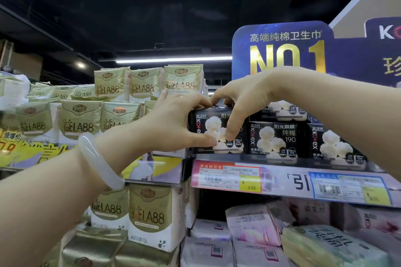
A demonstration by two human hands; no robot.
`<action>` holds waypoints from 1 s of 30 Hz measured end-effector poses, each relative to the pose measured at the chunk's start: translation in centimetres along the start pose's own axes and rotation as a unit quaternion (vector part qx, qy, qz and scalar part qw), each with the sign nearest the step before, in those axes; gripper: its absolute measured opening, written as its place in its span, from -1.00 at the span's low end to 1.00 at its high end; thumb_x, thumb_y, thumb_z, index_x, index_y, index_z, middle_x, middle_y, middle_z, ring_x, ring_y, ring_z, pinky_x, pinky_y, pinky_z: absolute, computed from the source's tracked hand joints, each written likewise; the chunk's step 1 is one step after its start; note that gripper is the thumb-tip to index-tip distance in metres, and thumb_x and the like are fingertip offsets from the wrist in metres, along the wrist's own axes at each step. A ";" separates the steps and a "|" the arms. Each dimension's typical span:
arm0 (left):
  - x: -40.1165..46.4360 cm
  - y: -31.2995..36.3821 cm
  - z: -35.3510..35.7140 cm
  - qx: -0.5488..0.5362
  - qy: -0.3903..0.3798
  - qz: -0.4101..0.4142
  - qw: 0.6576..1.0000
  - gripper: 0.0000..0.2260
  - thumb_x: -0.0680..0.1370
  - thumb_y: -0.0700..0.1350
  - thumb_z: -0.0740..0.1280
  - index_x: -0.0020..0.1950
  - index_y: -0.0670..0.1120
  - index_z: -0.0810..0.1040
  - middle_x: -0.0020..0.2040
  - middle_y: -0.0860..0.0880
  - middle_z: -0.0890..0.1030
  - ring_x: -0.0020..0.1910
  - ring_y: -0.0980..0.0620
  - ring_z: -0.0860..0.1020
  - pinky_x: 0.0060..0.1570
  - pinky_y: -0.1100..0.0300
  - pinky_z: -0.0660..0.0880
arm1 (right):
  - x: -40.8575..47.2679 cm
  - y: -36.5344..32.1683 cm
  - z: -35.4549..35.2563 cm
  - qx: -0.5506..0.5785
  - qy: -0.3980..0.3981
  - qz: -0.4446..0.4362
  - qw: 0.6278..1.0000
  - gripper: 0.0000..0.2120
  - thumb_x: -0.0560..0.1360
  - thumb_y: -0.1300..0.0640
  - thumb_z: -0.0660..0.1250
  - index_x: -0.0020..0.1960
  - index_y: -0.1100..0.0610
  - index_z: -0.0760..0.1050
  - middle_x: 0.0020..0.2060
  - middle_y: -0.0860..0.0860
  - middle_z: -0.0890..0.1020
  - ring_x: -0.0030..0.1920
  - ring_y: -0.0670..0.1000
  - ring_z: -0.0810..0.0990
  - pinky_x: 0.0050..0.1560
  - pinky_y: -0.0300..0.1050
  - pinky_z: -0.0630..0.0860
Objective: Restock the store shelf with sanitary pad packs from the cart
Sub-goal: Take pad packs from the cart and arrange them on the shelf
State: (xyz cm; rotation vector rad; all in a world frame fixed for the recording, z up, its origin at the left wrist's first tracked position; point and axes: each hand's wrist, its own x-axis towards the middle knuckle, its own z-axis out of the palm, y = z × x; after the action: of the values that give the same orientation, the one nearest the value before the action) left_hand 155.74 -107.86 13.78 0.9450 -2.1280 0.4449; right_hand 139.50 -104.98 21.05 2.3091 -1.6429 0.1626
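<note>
A black sanitary pad pack [213, 128] with white cotton balls printed on it stands at the left end of the upper shelf [282, 176]. My left hand [175, 119] grips its left side, thumb under the front, fingers over the top. My right hand [243, 102] holds its top right, thumb pressed on the front face. Two matching black packs [275, 138] stand beside it on the right, with another pack [284, 110] stacked on top. The cart is out of view.
Gold-and-white packs [143, 86] fill the shelves to the left, stacked in rows. A blue "NO 1" sign [282, 50] rises behind the black packs. Price tags [225, 176] line the shelf edge. Pink and pale packs [251, 225] lie on the shelf below.
</note>
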 end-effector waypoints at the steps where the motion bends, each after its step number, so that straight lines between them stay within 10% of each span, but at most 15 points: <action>1: 0.1 0.0 0.0 0.005 -0.003 -0.001 1.000 -0.44 0.26 0.30 0.34 0.22 0.16 0.40 0.12 0.16 0.51 0.21 0.08 0.40 0.41 0.07 -0.02 | 0.0 0.0 0.1 -0.006 0.002 0.000 1.000 -0.22 0.29 -0.07 0.51 0.42 -0.07 0.24 0.11 -0.11 0.33 0.11 -0.07 0.32 0.16 -0.15 0.29; 11: 0.8 0.7 0.4 0.083 -0.027 -0.020 0.996 -0.47 0.46 0.17 0.35 0.39 0.10 0.32 0.36 0.04 0.42 0.47 -0.03 0.14 0.48 -0.07 -0.17 | 0.4 -0.1 0.4 -0.033 0.006 0.011 0.999 -0.27 0.33 -0.06 0.49 0.41 -0.12 0.23 0.09 -0.12 0.29 0.10 -0.07 0.24 0.09 -0.14 0.21; 17: 1.0 0.8 0.7 0.099 -0.073 -0.008 0.992 -0.49 0.49 0.14 0.33 0.41 0.12 0.29 0.43 -0.02 0.31 0.52 0.06 -0.05 0.44 -0.01 -0.32 | 1.8 -0.3 1.5 -0.046 -0.078 0.013 0.996 -0.19 0.36 -0.03 0.47 0.49 -0.03 0.12 0.40 -0.01 0.32 0.40 0.04 0.28 0.31 -0.09 0.25; 24: 1.2 0.8 0.8 0.116 -0.056 0.020 0.991 -0.31 0.37 0.38 0.22 0.43 0.09 0.30 0.43 0.03 0.36 0.54 0.07 -0.03 0.44 -0.03 -0.34 | 1.7 0.0 0.4 -0.039 -0.120 0.036 0.991 -0.09 0.33 -0.05 0.48 0.52 0.04 0.05 0.47 0.02 0.25 0.46 0.06 0.22 0.38 -0.07 0.21; 30: 2.1 1.6 0.3 0.079 -0.011 0.030 0.996 -0.40 0.49 0.24 0.27 0.46 0.02 0.29 0.43 0.02 0.35 0.44 0.04 0.23 0.38 0.17 0.07 | -3.2 3.6 -3.9 0.085 0.104 0.017 0.991 -0.59 0.41 -0.05 0.41 0.25 -0.06 0.49 0.10 -0.18 0.59 0.05 -0.22 0.55 -0.05 -0.40 0.47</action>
State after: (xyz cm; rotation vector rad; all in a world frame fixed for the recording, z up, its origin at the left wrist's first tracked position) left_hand 153.52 -107.96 15.13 0.9789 -2.1697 0.6444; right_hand 135.32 -101.95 24.52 2.2937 -1.6184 0.5516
